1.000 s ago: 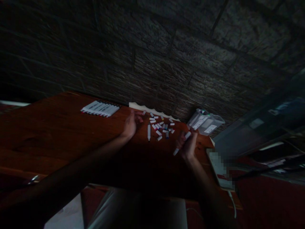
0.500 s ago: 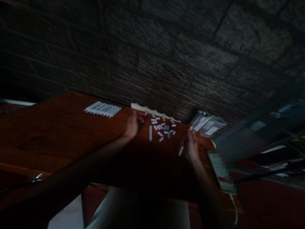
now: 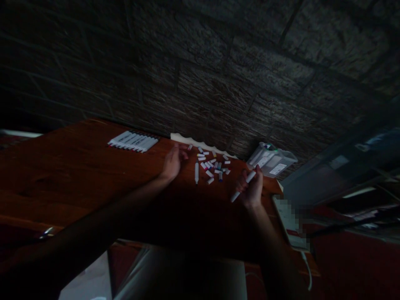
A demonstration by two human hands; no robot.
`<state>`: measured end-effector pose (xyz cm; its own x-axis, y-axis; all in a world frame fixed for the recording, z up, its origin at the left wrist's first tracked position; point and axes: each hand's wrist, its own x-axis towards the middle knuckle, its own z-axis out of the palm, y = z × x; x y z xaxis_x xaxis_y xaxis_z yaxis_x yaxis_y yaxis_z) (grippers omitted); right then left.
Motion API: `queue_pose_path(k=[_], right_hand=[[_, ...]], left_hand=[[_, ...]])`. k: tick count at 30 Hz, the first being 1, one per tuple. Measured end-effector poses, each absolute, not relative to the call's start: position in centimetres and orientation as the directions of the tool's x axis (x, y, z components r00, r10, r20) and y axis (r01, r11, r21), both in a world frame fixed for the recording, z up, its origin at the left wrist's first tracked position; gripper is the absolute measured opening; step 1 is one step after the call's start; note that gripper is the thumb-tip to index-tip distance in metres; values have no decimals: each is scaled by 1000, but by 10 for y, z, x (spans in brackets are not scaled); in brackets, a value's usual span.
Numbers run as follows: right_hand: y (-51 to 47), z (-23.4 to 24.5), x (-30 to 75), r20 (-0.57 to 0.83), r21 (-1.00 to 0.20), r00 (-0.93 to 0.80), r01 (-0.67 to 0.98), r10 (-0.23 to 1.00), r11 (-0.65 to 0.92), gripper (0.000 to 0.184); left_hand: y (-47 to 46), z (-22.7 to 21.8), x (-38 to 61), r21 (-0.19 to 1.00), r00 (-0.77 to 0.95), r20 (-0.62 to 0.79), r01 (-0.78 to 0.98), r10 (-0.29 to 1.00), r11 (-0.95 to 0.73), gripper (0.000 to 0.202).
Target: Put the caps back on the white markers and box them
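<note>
My right hand is closed around a white marker, which slants from upper right to lower left and pokes out on both sides of the fingers. On the left, my left hand hovers beside the scattered caps, with a small white marker cap at its fingertips. Several white marker caps with coloured ends lie loose between my hands. Among them an uncapped marker lies with its tip towards me.
A row of white markers lies side by side at the left back of the wooden table. Clear plastic cases stand at the right back by the stone wall. A partly pixelated pale device with a white cable sits at the right edge.
My right hand has turned, and the marker in it now shows along more of its length; the orange end seen before is hidden. My left hand has barely moved.
</note>
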<state>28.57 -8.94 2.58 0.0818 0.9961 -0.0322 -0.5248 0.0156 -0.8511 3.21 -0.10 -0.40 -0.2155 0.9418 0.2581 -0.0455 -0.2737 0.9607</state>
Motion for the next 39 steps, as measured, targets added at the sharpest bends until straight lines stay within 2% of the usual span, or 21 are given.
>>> queue_pose_path(k=[11,20,28,32,36,39], right_hand=[[-94,27,279,-45,-875,129,-484,991,23,62],[-87,16,277,181,-938,296,-235,938,255,49],[-87,16,281,245,-928,365,-179,898,326,47],[-86,20,284,224,-902,297,-297,928,313,57],[-89,26,285,94,-883,233,-429,968,189,63],[-92,30,283,26,-862,266,-483,964,156,64]], left_hand=[[6,-12,28,957,-172,281,-21,944,-288,48],[-3,3,30,963,-193,266,7,945,-269,47],[-3,4,32,965,-170,259,-4,951,-263,42],[0,-1,30,955,-173,295,21,940,-295,39],[4,-9,28,938,-145,347,62,926,-342,39],[4,-12,27,932,-131,361,94,923,-351,39]])
